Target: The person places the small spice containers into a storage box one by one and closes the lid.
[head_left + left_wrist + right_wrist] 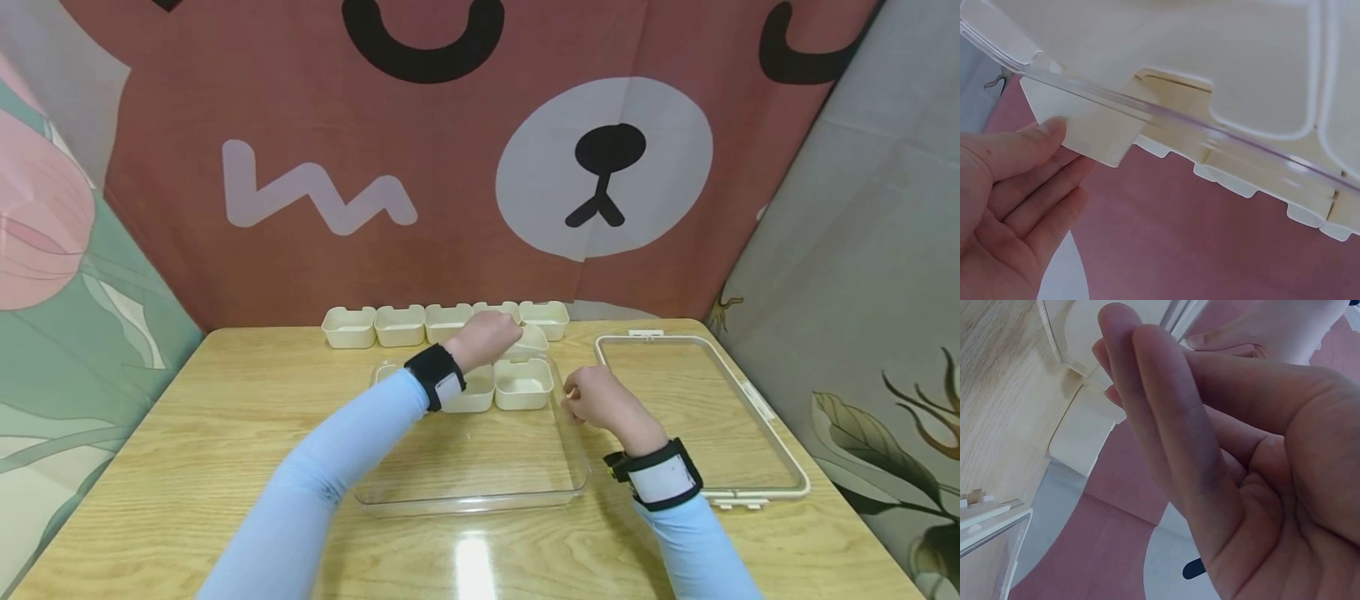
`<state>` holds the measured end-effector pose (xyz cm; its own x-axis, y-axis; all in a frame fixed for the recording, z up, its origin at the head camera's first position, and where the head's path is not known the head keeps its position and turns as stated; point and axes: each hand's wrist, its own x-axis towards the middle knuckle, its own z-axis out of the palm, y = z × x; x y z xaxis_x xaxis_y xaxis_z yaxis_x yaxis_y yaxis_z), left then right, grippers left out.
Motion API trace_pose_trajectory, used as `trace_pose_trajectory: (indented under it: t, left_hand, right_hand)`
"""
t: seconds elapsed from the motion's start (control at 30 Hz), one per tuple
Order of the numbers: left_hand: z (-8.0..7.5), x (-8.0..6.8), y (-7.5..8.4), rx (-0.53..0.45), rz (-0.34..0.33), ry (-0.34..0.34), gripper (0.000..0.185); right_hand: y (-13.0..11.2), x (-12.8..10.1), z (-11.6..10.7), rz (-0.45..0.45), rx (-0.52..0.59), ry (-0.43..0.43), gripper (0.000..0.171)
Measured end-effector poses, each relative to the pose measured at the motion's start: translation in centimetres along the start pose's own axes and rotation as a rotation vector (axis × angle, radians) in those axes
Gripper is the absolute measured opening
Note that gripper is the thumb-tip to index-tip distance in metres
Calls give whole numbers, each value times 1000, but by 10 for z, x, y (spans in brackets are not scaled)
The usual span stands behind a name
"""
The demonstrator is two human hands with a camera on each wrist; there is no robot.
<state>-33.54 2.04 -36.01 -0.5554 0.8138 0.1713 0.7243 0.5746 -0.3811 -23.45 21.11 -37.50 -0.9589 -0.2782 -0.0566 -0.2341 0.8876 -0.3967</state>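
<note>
My left hand point(483, 337) pinches a small cream plastic bin point(1088, 122) at the far edge of a clear plastic box point(472, 504). In the left wrist view the thumb lies on the bin's side, with the fingers behind and below it. Inside the box, along its far side, stands a row of matching bins point(523, 387), partly hidden by my left arm. Beside the box's right wall is my right hand point(603, 404), its fingers loosely bent with nothing in them; whether they touch the wall I cannot tell.
Several more cream bins point(401, 327) stand in a line at the table's back, against a printed curtain point(300, 275). A clear lid with a white rim and clips point(757, 417) lies on the wooden table point(202, 467) to the right.
</note>
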Motion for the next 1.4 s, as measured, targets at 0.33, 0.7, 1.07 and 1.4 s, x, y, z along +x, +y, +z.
trace_pose_trajectory:
  t: [0.33, 0.7, 1.07, 1.4]
  left_hand:
    - [-3, -10, -5, -5, -29, 25, 27]
    - [-12, -24, -11, -21, -65, 59, 27]
    - [-11, -39, -19, -10, -76, 115, 27]
    - [-13, -55, -25, -35, -100, 125, 27]
  right_hand:
    - [0, -2, 0, -33, 8, 15, 18]
    - [-2, -2, 0, -51, -23, 28, 13]
    - [-3, -3, -1, -46, -13, 22, 15]
    - [-3, -3, -1, -49, -19, 25, 11]
